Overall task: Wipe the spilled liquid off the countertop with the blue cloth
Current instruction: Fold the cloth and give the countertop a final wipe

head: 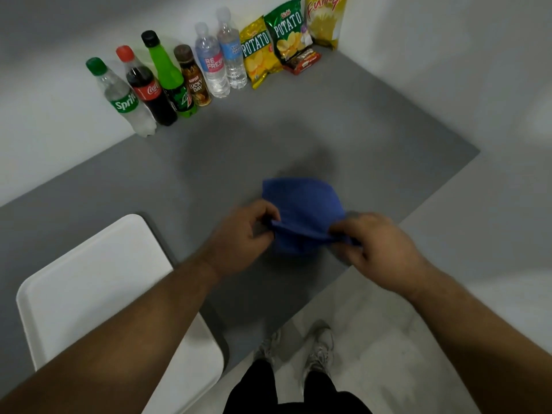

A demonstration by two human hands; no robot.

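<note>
My left hand (245, 231) and right hand (379, 246) pinch the blue cloth (301, 204) between them; the countertop (298, 130) beyond looks dry, so wiping is likely done.

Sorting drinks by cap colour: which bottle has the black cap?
The bright green Mountain Dew bottle, third from the left, between the red-capped Coca-Cola bottle and the brown-capped Kopiko Lucky Day bottle.

We've got a soft, matt blue cloth (303, 204) here, zero sheen on it. The grey countertop (343, 127) looks smooth and matt too. The white tray (89, 288) reads to us as smooth plastic, slightly glossy. The bottles (209, 64) are shiny clear plastic, and the chip bags (285, 31) are glossy, crinkly foil.
</note>
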